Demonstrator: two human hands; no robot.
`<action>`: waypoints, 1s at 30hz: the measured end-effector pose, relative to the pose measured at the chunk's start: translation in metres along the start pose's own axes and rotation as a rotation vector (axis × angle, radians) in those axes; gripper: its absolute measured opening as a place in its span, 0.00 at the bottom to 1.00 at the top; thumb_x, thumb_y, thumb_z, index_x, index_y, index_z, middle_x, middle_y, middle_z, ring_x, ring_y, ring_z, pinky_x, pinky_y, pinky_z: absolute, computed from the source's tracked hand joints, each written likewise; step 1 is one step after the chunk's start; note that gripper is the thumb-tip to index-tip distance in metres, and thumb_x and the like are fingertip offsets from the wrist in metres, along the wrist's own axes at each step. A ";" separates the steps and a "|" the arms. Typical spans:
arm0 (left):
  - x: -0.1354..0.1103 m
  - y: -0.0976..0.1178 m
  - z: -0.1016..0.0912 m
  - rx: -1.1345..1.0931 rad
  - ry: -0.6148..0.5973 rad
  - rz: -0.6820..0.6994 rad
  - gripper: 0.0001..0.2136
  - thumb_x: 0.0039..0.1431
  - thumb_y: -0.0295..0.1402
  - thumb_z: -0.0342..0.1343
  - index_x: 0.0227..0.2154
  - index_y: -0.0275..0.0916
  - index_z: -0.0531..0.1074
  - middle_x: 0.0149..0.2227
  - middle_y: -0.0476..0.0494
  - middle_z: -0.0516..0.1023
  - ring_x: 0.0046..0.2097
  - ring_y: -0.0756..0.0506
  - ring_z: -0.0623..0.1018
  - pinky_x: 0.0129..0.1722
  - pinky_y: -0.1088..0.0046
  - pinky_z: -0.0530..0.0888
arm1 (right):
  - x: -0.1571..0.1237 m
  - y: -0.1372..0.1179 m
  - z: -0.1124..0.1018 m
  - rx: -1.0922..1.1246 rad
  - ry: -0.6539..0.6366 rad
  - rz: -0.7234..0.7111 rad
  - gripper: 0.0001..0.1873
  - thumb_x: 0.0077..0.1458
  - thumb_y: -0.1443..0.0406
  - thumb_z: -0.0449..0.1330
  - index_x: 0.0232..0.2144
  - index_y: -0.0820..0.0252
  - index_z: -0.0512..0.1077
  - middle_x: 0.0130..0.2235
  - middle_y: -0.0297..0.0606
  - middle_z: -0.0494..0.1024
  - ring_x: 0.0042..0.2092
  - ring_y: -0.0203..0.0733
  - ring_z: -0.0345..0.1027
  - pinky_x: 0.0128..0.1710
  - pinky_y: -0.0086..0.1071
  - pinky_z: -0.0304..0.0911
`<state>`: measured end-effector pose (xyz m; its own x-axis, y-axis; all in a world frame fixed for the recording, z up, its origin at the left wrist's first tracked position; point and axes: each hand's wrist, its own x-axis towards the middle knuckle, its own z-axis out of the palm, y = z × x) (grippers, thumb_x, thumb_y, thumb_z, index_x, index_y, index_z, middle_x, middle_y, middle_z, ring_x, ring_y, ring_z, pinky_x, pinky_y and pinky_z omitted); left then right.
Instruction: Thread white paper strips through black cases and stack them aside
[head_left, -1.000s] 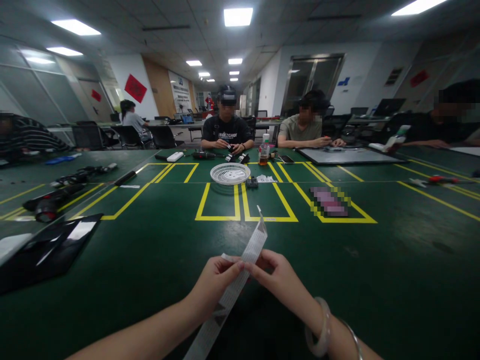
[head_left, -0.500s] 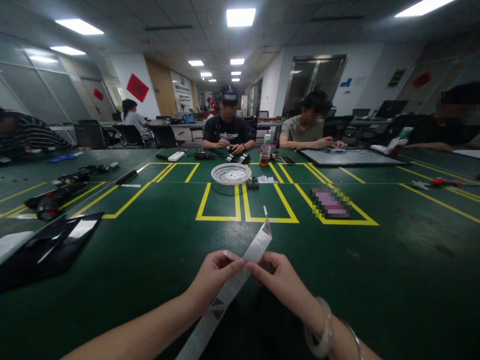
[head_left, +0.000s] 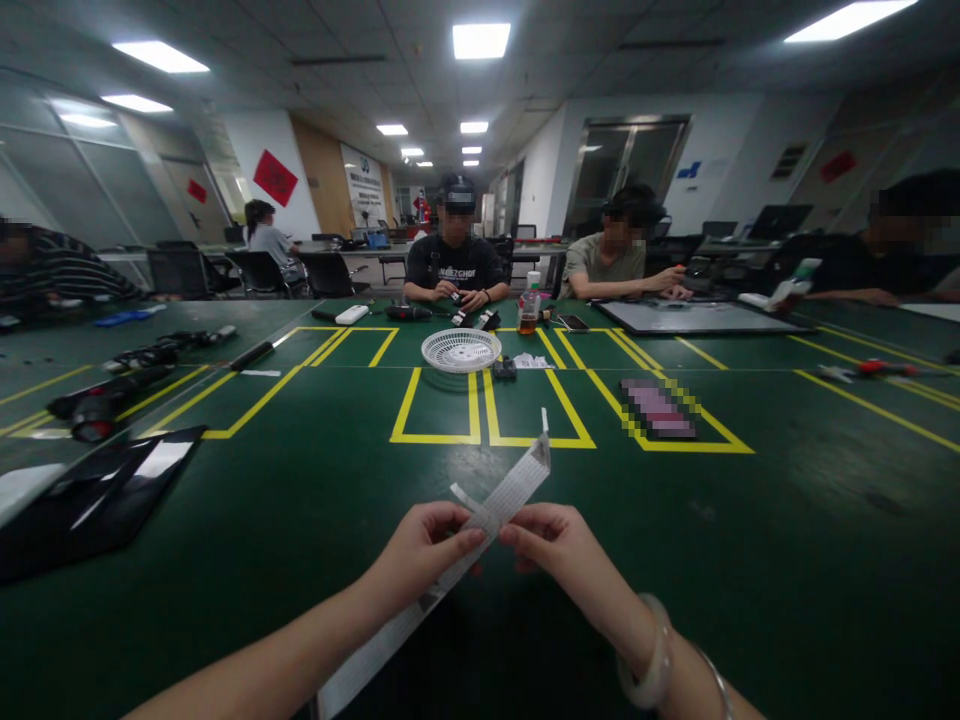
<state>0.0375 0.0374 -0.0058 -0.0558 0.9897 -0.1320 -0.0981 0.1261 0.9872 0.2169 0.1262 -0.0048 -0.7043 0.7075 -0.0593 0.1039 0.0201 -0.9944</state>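
Note:
A long folded strip of printed paper [head_left: 517, 485], looking like newspaper, runs slantwise from the lower left up to the middle of the view. My left hand [head_left: 435, 550] is closed on its left edge, thumb on top. On the other edge my right hand [head_left: 544, 540] pinches the strip between thumb and fingers. A narrow paper tab [head_left: 466, 498] sticks out to the upper left above my left thumb. Another thin end points up from the strip's far tip. My fingers under the paper are mostly hidden.
Beyond my hands a white plastic basket [head_left: 461, 365] stands on the green table [head_left: 300, 520]. A small black object [head_left: 504, 369], a bottle [head_left: 529, 310] and a blurred-out phone-like object [head_left: 658, 408] lie farther off. Black glossy sheet [head_left: 97, 490] at left. Several people sit around the table.
The strip has shifted slightly up and right at its far tip, and its lower end has swung left. More of the narrow tab shows above my left thumb.

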 end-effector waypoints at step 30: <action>-0.018 0.050 -0.041 0.607 -0.378 0.039 0.13 0.61 0.40 0.58 0.42 0.38 0.80 0.32 0.43 0.78 0.27 0.48 0.75 0.25 0.79 0.69 | -0.015 -0.015 -0.018 -1.143 -0.076 -0.715 0.24 0.58 0.65 0.64 0.57 0.50 0.67 0.51 0.37 0.77 0.56 0.47 0.66 0.64 0.52 0.43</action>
<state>-0.0068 0.0228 0.0427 0.3112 0.9362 -0.1634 0.4735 -0.0036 0.8808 0.2382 0.1278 0.0122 -0.8827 0.2545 0.3951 0.1963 0.9635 -0.1821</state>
